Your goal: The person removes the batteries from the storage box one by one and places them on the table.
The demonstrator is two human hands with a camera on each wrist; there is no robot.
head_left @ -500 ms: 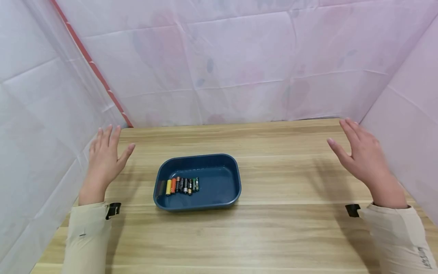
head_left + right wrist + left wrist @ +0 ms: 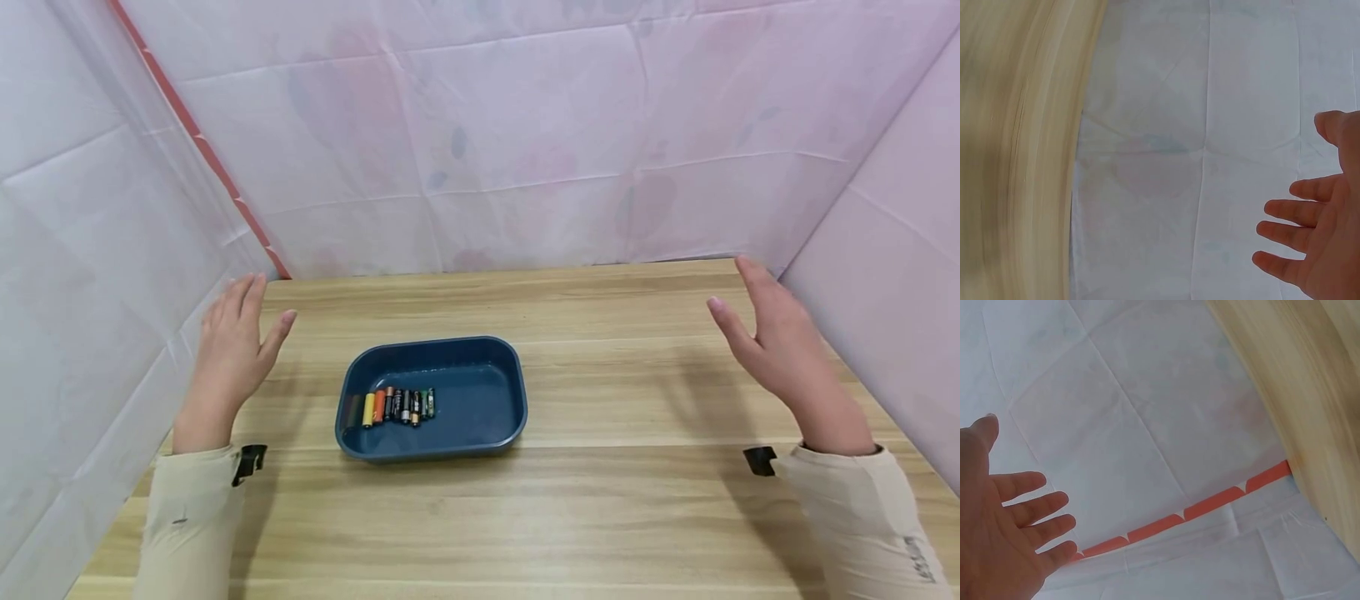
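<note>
Head view: right hand (image 2: 780, 350) has edged inward; both hands' fingers (image 2: 240, 300) spread, empty

A pale wood-grain counter (image 2: 600, 500) is enclosed by creased white-pink sheeting (image 2: 525, 133) at 9, 12 and 3 o'clock; a red strip (image 2: 197, 137) runs diagonally toward 10 o'clock.

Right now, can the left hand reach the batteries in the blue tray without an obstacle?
Probably yes. The left hand is open, holds nothing, and hovers left of the blue tray. The batteries lie uncovered at the tray's left side, with only bare table between.
</note>
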